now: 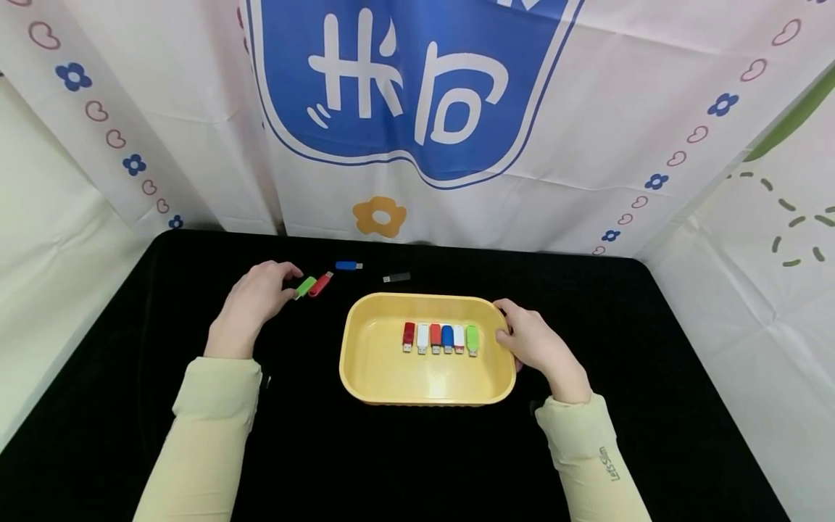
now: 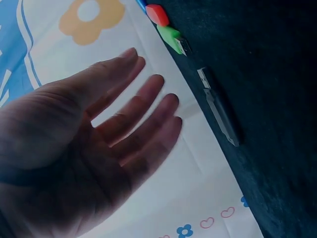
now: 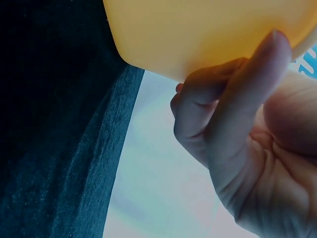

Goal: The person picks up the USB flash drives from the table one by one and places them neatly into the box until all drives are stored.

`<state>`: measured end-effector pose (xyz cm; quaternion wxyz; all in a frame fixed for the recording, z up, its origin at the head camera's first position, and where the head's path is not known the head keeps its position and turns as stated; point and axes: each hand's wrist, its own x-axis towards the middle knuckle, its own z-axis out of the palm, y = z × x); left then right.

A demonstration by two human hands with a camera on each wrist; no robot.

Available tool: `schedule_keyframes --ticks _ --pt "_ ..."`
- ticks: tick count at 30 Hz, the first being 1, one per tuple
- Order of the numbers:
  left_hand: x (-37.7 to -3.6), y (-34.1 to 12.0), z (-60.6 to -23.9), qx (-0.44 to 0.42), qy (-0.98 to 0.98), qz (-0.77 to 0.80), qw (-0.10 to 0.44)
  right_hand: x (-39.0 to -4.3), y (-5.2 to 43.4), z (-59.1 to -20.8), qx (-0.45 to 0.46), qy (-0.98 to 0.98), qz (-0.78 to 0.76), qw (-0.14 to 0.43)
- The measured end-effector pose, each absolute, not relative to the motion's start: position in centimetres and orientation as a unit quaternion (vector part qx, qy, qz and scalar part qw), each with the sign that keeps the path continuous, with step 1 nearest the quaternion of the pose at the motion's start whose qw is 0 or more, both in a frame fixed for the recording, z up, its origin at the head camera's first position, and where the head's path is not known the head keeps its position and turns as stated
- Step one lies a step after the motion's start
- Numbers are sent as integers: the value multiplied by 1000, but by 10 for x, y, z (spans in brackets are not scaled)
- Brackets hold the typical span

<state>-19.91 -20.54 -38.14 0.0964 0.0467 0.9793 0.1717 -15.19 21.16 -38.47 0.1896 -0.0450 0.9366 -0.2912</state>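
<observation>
My left hand [image 1: 253, 293] is beside a green USB stick [image 1: 305, 287] at the back left, thumb and fingers spread apart and nothing between them in the left wrist view. Against the green one lies a red USB stick [image 1: 320, 284]. A dark USB stick [image 2: 221, 115] lies below the left fingers; the hand hides it from the head view. My right hand [image 1: 531, 337] grips the right rim of a yellow plastic tray [image 1: 375, 373], thumb over the edge. Several USB sticks stand in a row inside, from a dark red one [image 1: 408, 336] to a green one [image 1: 472, 339].
Behind the tray, a blue USB stick [image 1: 348, 266] and a black USB stick [image 1: 398, 277] lie on the black tablecloth [image 1: 417, 464]. A white printed curtain [image 1: 313, 196] hangs at the table's back edge.
</observation>
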Motion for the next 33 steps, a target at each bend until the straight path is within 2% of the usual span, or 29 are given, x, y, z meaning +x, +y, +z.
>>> schedule_keyframes --ticks 14,33 --pt "-200 -215 -387 51 977 135 157 -152 212 -386 -45 937 -290 190" --pt "-198 -232 -389 9 976 168 140 -152 211 -385 -47 938 -288 188"
